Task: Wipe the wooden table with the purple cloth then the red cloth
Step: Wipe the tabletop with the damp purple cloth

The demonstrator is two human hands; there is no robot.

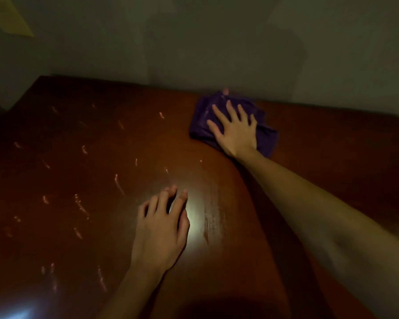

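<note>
A dark reddish wooden table [83, 226] fills the lower part of the head view. The crumpled purple cloth [203, 120] lies near the table's far edge, against the wall. My right hand [236, 131] presses flat on top of it with fingers spread, the arm stretched out from the lower right. My left hand [162, 229] rests on the bare wood nearer to me, fingers slightly apart, holding nothing. The red cloth is out of sight.
A grey wall [194, 42] runs directly behind the table's far edge. Pale scratch marks [119, 184] dot the left half of the tabletop. A bright light reflection [197, 215] glares beside my left hand. The room is dim.
</note>
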